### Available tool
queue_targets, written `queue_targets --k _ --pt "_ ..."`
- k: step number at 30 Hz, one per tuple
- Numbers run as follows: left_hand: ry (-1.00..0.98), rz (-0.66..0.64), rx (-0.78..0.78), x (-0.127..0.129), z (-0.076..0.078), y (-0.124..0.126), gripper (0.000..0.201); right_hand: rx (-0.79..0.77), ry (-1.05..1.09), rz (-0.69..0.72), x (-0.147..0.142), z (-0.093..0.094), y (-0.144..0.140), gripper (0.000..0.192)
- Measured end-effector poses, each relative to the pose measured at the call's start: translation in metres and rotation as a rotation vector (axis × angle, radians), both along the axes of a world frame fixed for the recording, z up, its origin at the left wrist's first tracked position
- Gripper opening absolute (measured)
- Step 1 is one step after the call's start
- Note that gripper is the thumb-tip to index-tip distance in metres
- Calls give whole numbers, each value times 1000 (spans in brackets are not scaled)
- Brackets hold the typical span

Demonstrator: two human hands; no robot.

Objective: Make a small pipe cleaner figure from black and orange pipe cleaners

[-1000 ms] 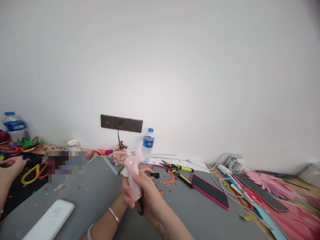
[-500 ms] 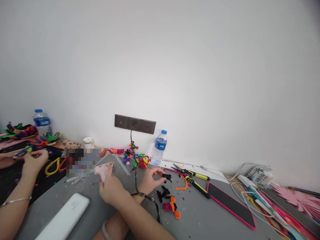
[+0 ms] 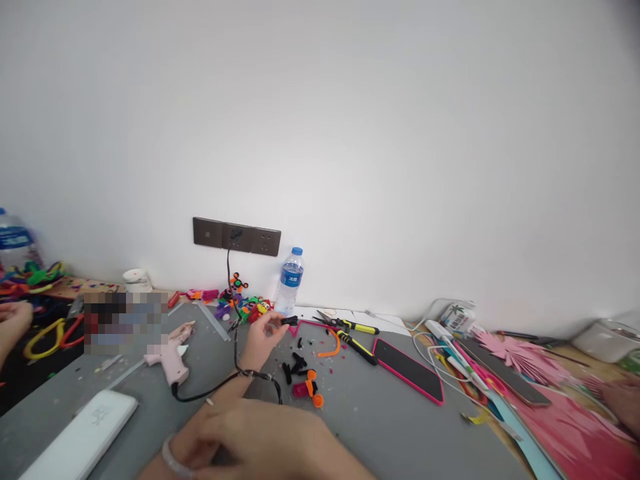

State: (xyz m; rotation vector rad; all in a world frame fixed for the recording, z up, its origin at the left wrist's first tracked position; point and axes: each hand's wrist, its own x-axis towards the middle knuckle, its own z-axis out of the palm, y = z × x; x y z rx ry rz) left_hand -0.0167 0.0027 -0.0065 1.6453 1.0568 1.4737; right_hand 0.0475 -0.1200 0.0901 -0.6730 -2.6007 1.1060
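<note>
My left hand [image 3: 264, 339] reaches over the grey mat with thumb and fingers pinched on a small twisted black pipe cleaner piece [image 3: 289, 321]. Crossing over my left forearm is my right hand [image 3: 260, 430], its fingers bent and apart from the thumb, nothing visible in it. A pink hot glue gun [image 3: 173, 357] lies on the mat, its black cord [image 3: 210, 395] running across my left forearm. Short black pipe cleaner pieces [image 3: 299, 363] and a magenta-and-orange pipe cleaner figure part [image 3: 305, 389] lie nearer me. An orange bent pipe cleaner [image 3: 331, 348] lies to the right.
Yellow-black pliers [image 3: 357, 348], scissors [image 3: 350, 325] and a pink-edged phone [image 3: 407, 371] lie right. A water bottle [image 3: 289, 283] stands by the wall. A white power bank [image 3: 83, 433] is front left. Other people's hands show at left [image 3: 14, 327] and right [image 3: 620, 400].
My right hand has let go of the glue gun, which lies on the mat, and has drawn back toward me. The view has turned right; my left hand still pinches the black piece.
</note>
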Motion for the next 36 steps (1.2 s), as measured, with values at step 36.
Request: queue_targets --k 36 --pt "-3 -8 -86 1 -2 -1 24 -102 474 -973 165 -85 107 14"
